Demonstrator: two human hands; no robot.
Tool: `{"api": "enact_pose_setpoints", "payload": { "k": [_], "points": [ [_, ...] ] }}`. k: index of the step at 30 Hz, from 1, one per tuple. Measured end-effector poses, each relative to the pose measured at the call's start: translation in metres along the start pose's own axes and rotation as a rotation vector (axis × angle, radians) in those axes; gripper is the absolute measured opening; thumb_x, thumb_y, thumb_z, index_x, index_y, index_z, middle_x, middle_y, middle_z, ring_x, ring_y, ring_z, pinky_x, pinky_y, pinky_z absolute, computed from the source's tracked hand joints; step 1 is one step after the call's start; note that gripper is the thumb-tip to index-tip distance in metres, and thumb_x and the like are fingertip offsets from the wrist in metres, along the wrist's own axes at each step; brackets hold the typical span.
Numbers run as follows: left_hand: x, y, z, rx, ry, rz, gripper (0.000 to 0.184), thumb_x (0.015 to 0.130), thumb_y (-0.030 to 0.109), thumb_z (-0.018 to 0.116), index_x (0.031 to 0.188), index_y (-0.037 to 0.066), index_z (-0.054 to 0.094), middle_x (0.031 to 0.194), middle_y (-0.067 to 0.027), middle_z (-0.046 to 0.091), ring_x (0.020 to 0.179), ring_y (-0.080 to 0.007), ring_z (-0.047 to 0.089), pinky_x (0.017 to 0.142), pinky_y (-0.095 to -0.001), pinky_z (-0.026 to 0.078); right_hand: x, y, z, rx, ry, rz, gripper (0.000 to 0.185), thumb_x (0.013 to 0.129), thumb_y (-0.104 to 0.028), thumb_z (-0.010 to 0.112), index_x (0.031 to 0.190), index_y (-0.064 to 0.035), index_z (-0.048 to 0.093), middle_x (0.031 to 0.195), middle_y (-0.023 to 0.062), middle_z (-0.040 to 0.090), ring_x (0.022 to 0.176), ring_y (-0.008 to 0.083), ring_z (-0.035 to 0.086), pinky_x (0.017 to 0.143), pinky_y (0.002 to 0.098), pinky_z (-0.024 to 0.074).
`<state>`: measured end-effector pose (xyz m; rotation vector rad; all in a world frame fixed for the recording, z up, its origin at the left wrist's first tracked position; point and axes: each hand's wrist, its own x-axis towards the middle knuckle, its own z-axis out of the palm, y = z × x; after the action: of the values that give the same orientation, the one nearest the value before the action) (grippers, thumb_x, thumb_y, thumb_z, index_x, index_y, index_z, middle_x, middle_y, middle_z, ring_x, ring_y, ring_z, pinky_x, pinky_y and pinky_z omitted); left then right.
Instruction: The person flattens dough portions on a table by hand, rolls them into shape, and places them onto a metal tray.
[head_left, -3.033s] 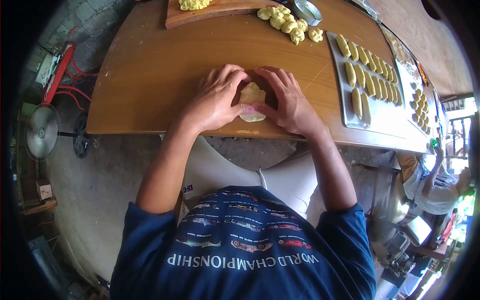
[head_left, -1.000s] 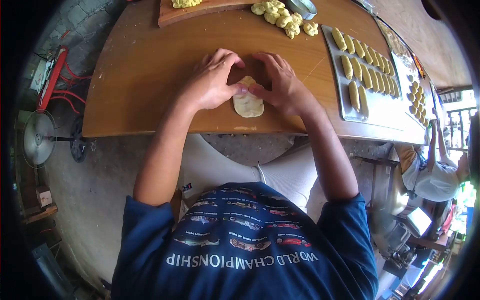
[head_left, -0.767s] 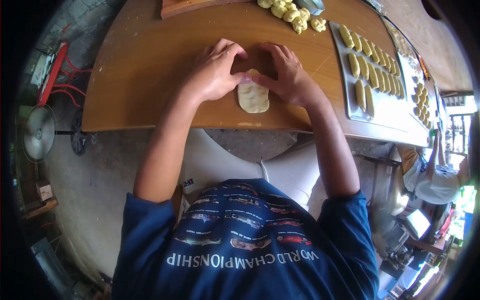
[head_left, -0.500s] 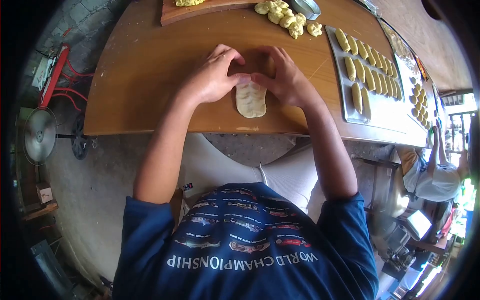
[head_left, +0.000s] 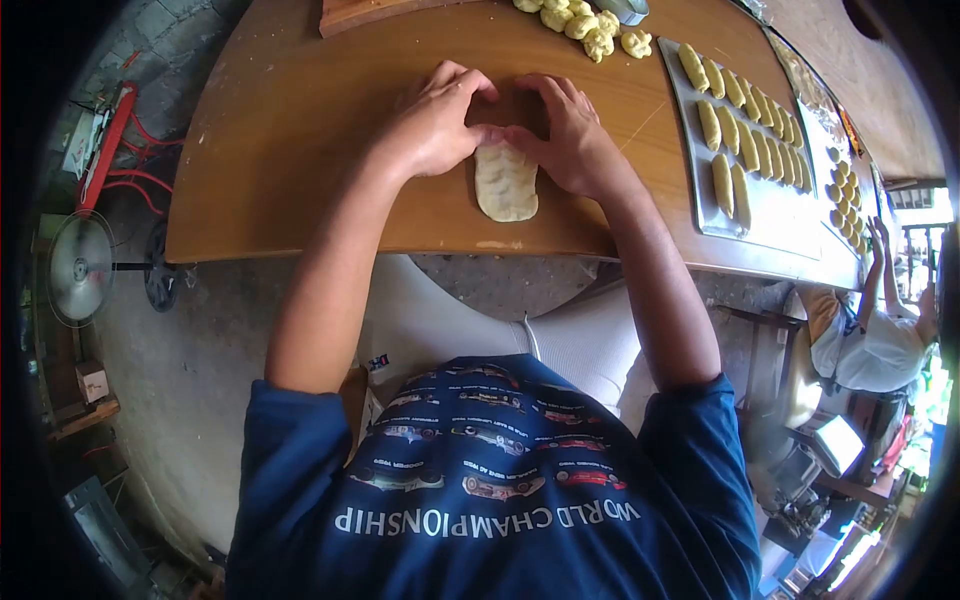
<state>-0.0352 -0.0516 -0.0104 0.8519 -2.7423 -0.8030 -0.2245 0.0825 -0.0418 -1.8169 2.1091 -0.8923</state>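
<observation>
A flattened, pale oblong piece of dough (head_left: 507, 190) lies on the wooden table, dented with finger marks. My left hand (head_left: 445, 118) arches over its far end from the left, fingers curved and apart from the thumb. From the other side my right hand (head_left: 568, 132) mirrors it, its fingers also apart from the thumb. Both thumbs meet at the dough's far edge and touch it there. The hands partly hide that end, and bare tabletop shows between thumbs and forefingers.
Rolled dough sticks lie in rows on a metal tray (head_left: 702, 215) at the right. Knotted dough lumps (head_left: 598, 42) and a metal tin (head_left: 628, 10) sit at the back, near a wooden board (head_left: 350, 14). Another person (head_left: 875, 350) is at far right; a fan (head_left: 82, 270) stands left.
The whole view has shifted slightly. Against the dough, both hands have slid a little toward its far end, so slightly more of its dented surface shows.
</observation>
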Motion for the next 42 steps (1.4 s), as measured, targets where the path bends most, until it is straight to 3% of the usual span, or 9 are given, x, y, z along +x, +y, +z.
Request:
{"api": "enact_pose_setpoints", "payload": {
  "k": [3,5,9,15,18,21,23,29,42],
  "points": [
    [0.002,0.005,-0.004,0.035,-0.036,-0.028,0.051,0.102,0.035,0.084,0.143,0.011,0.063,0.151,-0.0120,0.058,0.146,-0.0376,0.057,0.121,-0.0473,0.050,0.001,0.001,-0.003,-0.034,0.017,-0.024,0.073,0.099,-0.039,0.080,0.158,-0.0035,0.056,0.155,0.0244,0.058,0.148,0.0436,0.053,0.132,0.0520,0.0347],
    [0.002,-0.005,0.000,0.011,-0.009,0.020,0.050,0.102,0.034,0.083,0.143,0.011,0.064,0.150,-0.0117,0.058,0.146,-0.0376,0.057,0.121,-0.0478,0.049,-0.001,0.003,0.000,-0.066,0.075,-0.058,0.071,0.098,-0.036,0.084,0.155,-0.0037,0.057,0.150,0.0223,0.062,0.143,0.0421,0.059,0.123,0.0497,0.0469],
    [-0.010,-0.002,0.000,0.042,0.029,0.065,0.048,0.103,0.031,0.082,0.142,0.012,0.064,0.150,-0.0112,0.058,0.147,-0.0372,0.056,0.123,-0.0483,0.048,-0.008,-0.004,-0.004,-0.006,0.049,0.001,0.071,0.098,-0.036,0.085,0.155,-0.0037,0.057,0.151,0.0225,0.061,0.143,0.0422,0.058,0.123,0.0496,0.0468],
    [-0.011,-0.007,0.006,-0.002,0.063,0.049,0.048,0.103,0.032,0.082,0.144,0.014,0.064,0.154,-0.0099,0.057,0.148,-0.0368,0.054,0.125,-0.0492,0.046,-0.013,-0.002,-0.003,-0.091,0.103,-0.107,0.072,0.099,-0.038,0.085,0.156,-0.0033,0.057,0.152,0.0218,0.061,0.145,0.0417,0.058,0.124,0.0496,0.0466],
    [-0.022,-0.003,0.014,0.056,0.130,0.033,0.048,0.103,0.034,0.081,0.144,0.016,0.065,0.155,-0.0082,0.058,0.149,-0.0370,0.052,0.125,-0.0519,0.043,-0.017,-0.008,-0.008,0.056,0.044,0.012,0.071,0.099,-0.037,0.085,0.156,-0.0034,0.057,0.153,0.0217,0.061,0.144,0.0413,0.058,0.124,0.0501,0.0463],
    [-0.035,-0.004,0.020,0.077,0.194,0.075,0.048,0.104,0.038,0.080,0.145,0.017,0.065,0.157,-0.0070,0.057,0.151,-0.0370,0.050,0.126,-0.0540,0.041,-0.027,-0.005,-0.001,-0.092,0.088,-0.105,0.070,0.099,-0.037,0.085,0.154,-0.0031,0.059,0.152,0.0218,0.061,0.144,0.0414,0.059,0.124,0.0499,0.0467],
    [-0.036,-0.005,0.020,0.085,0.181,0.067,0.048,0.104,0.040,0.080,0.145,0.017,0.065,0.157,-0.0070,0.057,0.150,-0.0371,0.050,0.126,-0.0538,0.041,-0.024,-0.010,-0.008,-0.028,0.044,-0.030,0.073,0.097,-0.040,0.085,0.154,-0.0026,0.059,0.152,0.0239,0.059,0.144,0.0440,0.056,0.126,0.0524,0.0424],
    [-0.037,0.006,0.022,0.075,0.167,-0.013,0.054,0.101,0.041,0.083,0.146,0.018,0.065,0.160,-0.0072,0.056,0.149,-0.0386,0.050,0.127,-0.0531,0.039,-0.030,-0.006,-0.005,-0.058,0.112,-0.131,0.073,0.098,-0.041,0.084,0.154,-0.0029,0.058,0.150,0.0222,0.060,0.143,0.0434,0.057,0.126,0.0520,0.0429],
    [-0.046,-0.002,0.023,0.061,0.186,0.024,0.052,0.102,0.037,0.083,0.148,0.021,0.065,0.164,-0.0065,0.054,0.151,-0.0383,0.049,0.129,-0.0539,0.038,-0.037,-0.013,-0.001,-0.093,0.092,-0.093,0.071,0.101,-0.045,0.081,0.153,-0.0015,0.059,0.152,0.0224,0.060,0.142,0.0435,0.058,0.126,0.0531,0.0424]
  ]
}}
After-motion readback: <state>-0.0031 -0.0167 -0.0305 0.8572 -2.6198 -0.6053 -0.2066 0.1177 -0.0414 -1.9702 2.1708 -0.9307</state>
